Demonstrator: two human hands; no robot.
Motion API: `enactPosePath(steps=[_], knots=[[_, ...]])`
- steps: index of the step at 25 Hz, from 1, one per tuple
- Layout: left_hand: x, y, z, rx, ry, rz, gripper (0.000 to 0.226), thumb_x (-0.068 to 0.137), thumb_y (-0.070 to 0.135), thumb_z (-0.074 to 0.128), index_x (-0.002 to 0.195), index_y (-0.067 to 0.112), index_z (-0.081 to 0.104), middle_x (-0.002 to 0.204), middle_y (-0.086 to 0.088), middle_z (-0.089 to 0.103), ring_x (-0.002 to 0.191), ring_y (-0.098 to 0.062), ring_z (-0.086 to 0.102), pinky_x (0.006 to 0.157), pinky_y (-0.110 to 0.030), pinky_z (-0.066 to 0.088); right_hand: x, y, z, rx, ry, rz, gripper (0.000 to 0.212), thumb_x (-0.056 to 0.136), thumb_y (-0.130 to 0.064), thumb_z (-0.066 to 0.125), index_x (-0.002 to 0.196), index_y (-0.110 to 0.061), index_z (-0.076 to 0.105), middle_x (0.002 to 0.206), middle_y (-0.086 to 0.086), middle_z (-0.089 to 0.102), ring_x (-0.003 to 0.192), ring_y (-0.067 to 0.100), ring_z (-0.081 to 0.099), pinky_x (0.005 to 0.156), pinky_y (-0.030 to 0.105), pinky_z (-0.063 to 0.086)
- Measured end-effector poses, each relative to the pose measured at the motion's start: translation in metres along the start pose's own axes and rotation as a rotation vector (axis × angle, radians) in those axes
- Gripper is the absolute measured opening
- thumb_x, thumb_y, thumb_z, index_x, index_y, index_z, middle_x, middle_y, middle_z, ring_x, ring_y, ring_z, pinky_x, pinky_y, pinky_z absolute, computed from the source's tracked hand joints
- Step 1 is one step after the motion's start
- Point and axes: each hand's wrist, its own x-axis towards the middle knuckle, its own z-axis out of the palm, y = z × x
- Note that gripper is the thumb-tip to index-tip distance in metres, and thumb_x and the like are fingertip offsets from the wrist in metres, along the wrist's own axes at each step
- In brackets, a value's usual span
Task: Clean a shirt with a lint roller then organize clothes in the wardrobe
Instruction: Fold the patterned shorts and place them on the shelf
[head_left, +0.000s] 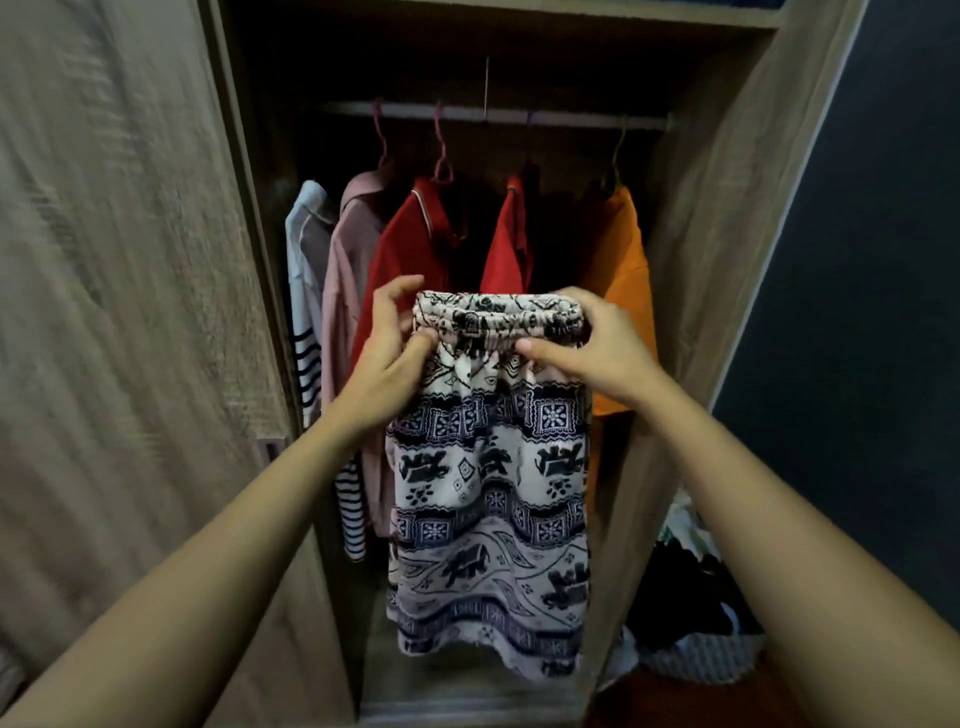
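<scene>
One open wardrobe (737, 218) of wood-grain board is in view, its door (119, 312) swung out at the left. Inside, one horizontal rail (498, 113) carries five hanging garments, counted left to right: one white top with dark striped sleeves (306, 291), one pale pink shirt (345, 280), one red polo shirt with a trimmed collar (410, 249), one further red garment (511, 244), and one orange garment (623, 280). Four hanger hooks can be made out over the rail; the hook of the white top cannot be seen. One patterned garment (493, 499), white with dark blue elephant and tile bands and an elastic waistband, is held up in front of the hanging clothes and hangs down freely. The left hand (389, 353) pinches the waistband's left end between thumb and fingers. The right hand (597, 348) is closed over the waistband's right end, thumb on the near side. One basket (706, 660) stands on the floor at lower right, beside the wardrobe, filled with a heap of dark and light clothes whose number cannot be told.
</scene>
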Motion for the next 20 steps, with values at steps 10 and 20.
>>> enactPosePath(steps=[10, 20], knots=[[-0.016, -0.023, 0.01, 0.155, -0.09, 0.057, 0.029, 0.09, 0.038, 0.053, 0.1, 0.038, 0.026, 0.085, 0.007, 0.057, 0.069, -0.006, 0.056, 0.067, -0.03, 0.049, 0.022, -0.015, 0.014, -0.714, -0.397, -0.199, 0.047, 0.088, -0.047, 0.051, 0.124, -0.017, 0.049, 0.119, 0.002, 0.056, 0.111, 0.022, 0.054, 0.087, 0.038, 0.043], [-0.065, -0.053, 0.01, 0.241, -0.027, -0.1, 0.01, 0.087, 0.031, 0.063, 0.085, 0.023, 0.059, 0.077, 0.013, 0.061, 0.068, 0.003, 0.054, 0.067, -0.02, 0.041, 0.029, -0.022, 0.028, -0.858, -0.251, -0.244, 0.029, 0.077, -0.035, 0.039, 0.095, -0.012, 0.046, 0.112, 0.011, 0.059, 0.097, 0.035, 0.058, 0.068, 0.037, 0.036]])
